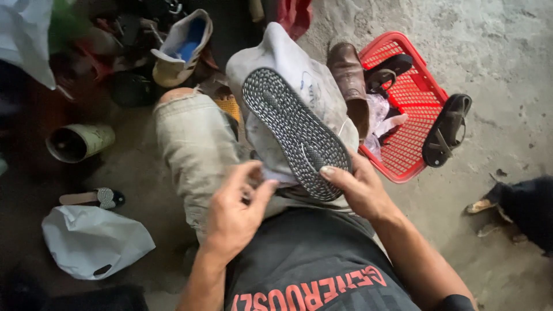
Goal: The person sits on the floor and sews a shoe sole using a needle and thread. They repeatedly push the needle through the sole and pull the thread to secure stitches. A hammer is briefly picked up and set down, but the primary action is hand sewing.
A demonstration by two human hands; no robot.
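At the far left of the frame, on the concrete floor (507, 69), a tipped-over can (79, 141) lies with its dark mouth open toward the camera. Below it are a flat slipper (92, 198) and a crumpled white plastic bag (92, 241). At the upper left a heap of worn footwear includes a pale sneaker with a blue lining (181, 49).

Left of centre, the person's bent knee in torn light trousers (193, 144) rises toward the pile. The left hand (236, 210) sits just below it, fingers curled and thumb pressed in, pinching the lower edge of the white cloth (299, 75) draped over the knee under the shoe.

At the centre is the shoe (296, 132), turned sole-up, its dark tread with pale dots facing the camera and its heel end lowest, nearest the body. The right hand (360, 187) grips that heel end from the right, thumb laid on the sole's rim.

The work in hand looks like inspecting or mending the sole, with the shoe steadied on the knee. A next move would call for a firm right-hand hold while the left frees itself from the cloth.

At the right, a brown leather shoe (349, 83) leans against a red plastic basket (415, 144). A black sandal (446, 129) hangs over the basket's right rim.
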